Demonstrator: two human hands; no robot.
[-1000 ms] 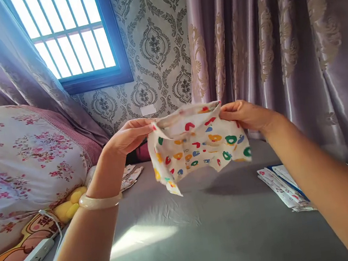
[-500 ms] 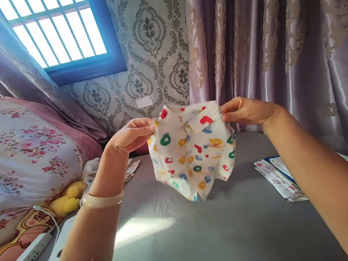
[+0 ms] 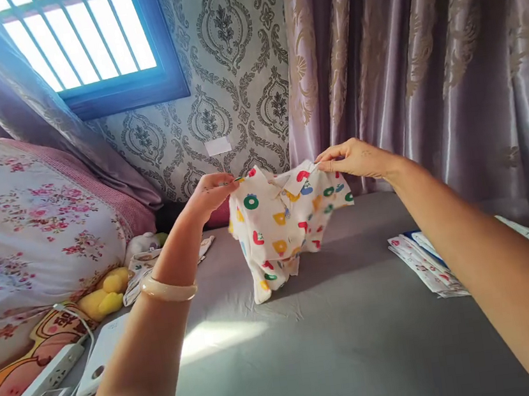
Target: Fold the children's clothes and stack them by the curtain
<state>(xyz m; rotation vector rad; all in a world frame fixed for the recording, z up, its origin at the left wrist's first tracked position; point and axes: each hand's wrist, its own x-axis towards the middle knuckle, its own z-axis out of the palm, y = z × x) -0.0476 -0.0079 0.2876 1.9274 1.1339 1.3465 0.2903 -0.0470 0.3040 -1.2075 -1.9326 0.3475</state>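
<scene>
A small white shirt point(image 3: 280, 222) with a collar and a bright print in red, yellow, green and blue hangs between my hands above the grey bed sheet point(image 3: 359, 340). My left hand point(image 3: 213, 194) pinches it at the left shoulder, beside the collar. At the opposite shoulder, the fingers of my right hand point(image 3: 356, 158) are closed on the fabric. The shirt's lower part droops and bends toward the left, its hem at or just over the sheet; contact is hard to make out. A pale bangle point(image 3: 167, 290) circles my left wrist.
Folded printed clothes point(image 3: 427, 265) lie at the right. On the left are a floral bundle point(image 3: 33, 239), a yellow plush toy point(image 3: 107, 294), a patterned cloth point(image 3: 141, 271), a white device point(image 3: 103, 356) and a power strip point(image 3: 38, 393) with cables. Curtains point(image 3: 372, 50) hang behind.
My right hand has moved left, bringing the shirt's shoulders nearer together. The shirt has swung, its lower part now folding toward the left. The view has shifted slightly.
</scene>
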